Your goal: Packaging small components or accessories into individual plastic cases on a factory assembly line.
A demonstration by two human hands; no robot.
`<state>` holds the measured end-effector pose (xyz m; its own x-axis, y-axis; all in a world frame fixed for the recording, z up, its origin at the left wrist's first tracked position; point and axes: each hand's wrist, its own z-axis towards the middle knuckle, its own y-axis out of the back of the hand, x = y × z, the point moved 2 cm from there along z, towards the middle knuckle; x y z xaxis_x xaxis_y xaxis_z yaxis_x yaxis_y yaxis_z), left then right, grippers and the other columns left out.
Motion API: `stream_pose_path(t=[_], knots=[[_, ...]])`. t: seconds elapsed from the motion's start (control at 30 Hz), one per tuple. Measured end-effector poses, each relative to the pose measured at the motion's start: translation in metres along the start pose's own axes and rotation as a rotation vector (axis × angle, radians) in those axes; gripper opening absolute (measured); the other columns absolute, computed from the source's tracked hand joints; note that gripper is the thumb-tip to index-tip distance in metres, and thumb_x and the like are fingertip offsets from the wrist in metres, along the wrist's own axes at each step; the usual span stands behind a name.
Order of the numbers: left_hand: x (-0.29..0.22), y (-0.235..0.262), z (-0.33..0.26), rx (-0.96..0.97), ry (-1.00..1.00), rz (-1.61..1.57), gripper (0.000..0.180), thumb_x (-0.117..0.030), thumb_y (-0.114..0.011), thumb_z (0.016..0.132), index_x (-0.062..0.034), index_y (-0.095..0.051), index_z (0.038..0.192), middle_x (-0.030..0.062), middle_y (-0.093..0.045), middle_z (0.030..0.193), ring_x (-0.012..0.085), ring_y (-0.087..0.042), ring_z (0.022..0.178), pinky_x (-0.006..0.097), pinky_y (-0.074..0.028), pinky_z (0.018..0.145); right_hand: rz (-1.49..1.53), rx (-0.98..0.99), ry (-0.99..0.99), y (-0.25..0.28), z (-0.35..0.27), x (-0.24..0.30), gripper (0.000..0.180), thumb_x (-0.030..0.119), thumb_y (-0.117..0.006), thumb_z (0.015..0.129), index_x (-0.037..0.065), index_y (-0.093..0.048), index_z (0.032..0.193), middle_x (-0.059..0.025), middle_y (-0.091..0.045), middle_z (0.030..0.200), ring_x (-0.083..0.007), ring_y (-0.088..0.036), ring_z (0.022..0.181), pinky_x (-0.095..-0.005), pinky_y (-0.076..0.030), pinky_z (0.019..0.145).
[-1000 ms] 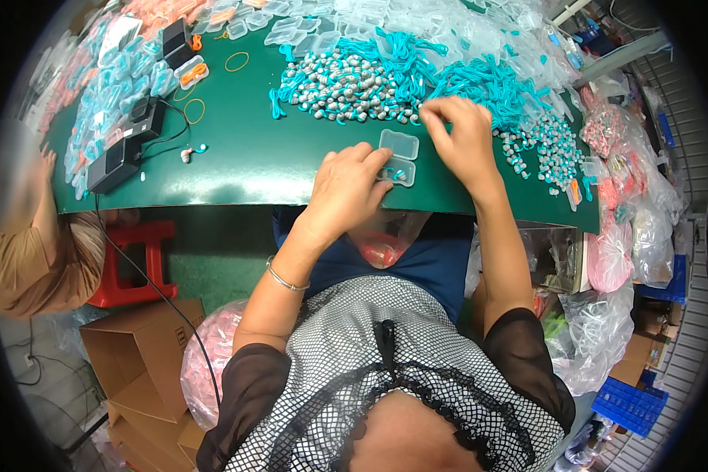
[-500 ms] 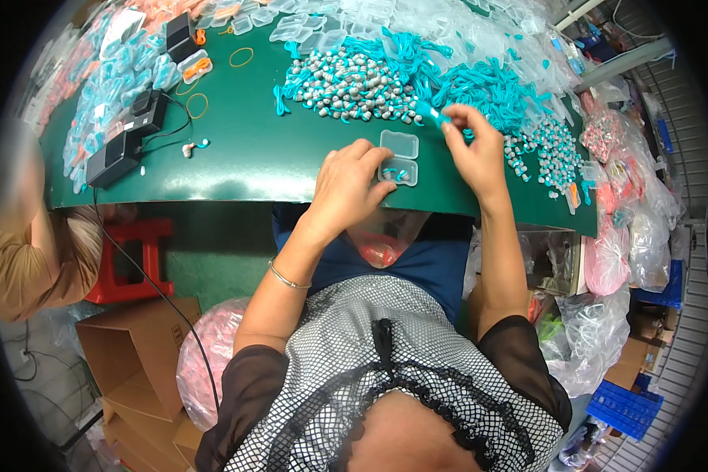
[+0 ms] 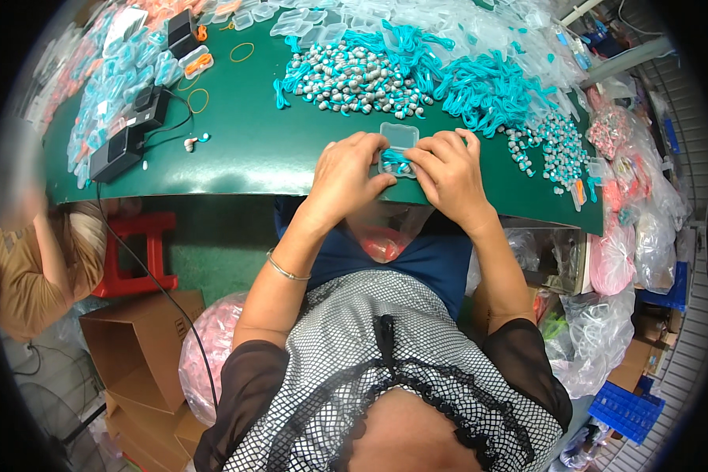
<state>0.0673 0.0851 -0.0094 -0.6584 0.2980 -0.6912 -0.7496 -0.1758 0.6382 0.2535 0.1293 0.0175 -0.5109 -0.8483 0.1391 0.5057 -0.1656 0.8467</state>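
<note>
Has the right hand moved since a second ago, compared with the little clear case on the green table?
Yes. The right hand came back from the turquoise cord pile to the small clear case, where it now meets the left hand.

Both forearms rising from the lower middle of the frame, converging toward the upper centre. Left hand (image 3: 344, 175) palm down, fingers curled inward, thin bangle (image 3: 287, 271) on the wrist. Right hand (image 3: 451, 175) just beside it, fingertips nearly meeting the left's, knuckles raised, thumb tucked under.
</note>
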Motion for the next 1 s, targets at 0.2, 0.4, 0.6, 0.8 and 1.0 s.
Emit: stream_pose_path(t=[0.2,0.4,0.6,0.8,1.0], knots=[[0.001,0.001,-0.001,0.008,0.003,0.017,0.043,-0.018,-0.084,0.067,-0.0068,-0.063,0.102,0.0054,-0.061,0.083,0.0262,-0.061,0.077,0.039,-0.047,0.068,0.02,0.031,-0.062,-0.003,0.007,-0.01,0.023,0.012,-0.07,0.082,0.012,-0.068,0.105,-0.0018,-0.065,0.1,-0.0219,-0.059,0.098,-0.045,-0.036,0.093],[-0.003,0.002,0.001,0.077,0.08,-0.019,0.044,-0.02,-0.084,0.069,-0.0067,-0.062,0.104,0.0068,-0.063,0.085,0.029,-0.063,0.087,0.042,-0.045,0.075,-0.073,0.077,-0.149,-0.016,0.017,-0.024,0.025,0.015,-0.068,0.086,0.009,-0.066,0.11,-0.0054,-0.065,0.103,-0.0246,-0.06,0.099,-0.0401,-0.036,0.091],[-0.005,0.004,-0.003,0.014,0.022,-0.023,0.048,-0.021,-0.081,0.074,-0.0088,-0.061,0.116,0.0089,-0.062,0.088,0.0297,-0.063,0.088,0.043,-0.046,0.075,0.41,0.067,-0.039,-0.006,0.001,-0.012,0.031,0.007,-0.072,0.079,0.002,-0.062,0.108,-0.015,-0.064,0.107,-0.0347,-0.061,0.101,-0.0427,-0.05,0.084],[-0.004,-0.007,-0.003,-0.117,-0.188,0.181,0.031,-0.022,-0.069,0.088,-0.0068,-0.063,0.114,0.0098,-0.058,0.085,0.0324,-0.06,0.077,0.042,-0.046,0.071,0.352,0.0,-0.051,-0.012,-0.003,-0.004,0.029,0.006,-0.071,0.08,0.001,-0.062,0.107,-0.0158,-0.064,0.097,-0.0347,-0.062,0.091,-0.0416,-0.051,0.08],[0.006,0.011,-0.01,-0.049,-0.191,0.061,0.02,-0.022,-0.068,0.089,-0.006,-0.065,0.1,0.0102,-0.057,0.085,0.0317,-0.058,0.076,0.041,-0.045,0.068,0.474,0.095,-0.068,-0.024,0.008,-0.004,0.025,0.02,-0.073,0.082,0.006,-0.066,0.103,-0.0085,-0.065,0.092,-0.0287,-0.062,0.086,-0.0401,-0.046,0.08]])
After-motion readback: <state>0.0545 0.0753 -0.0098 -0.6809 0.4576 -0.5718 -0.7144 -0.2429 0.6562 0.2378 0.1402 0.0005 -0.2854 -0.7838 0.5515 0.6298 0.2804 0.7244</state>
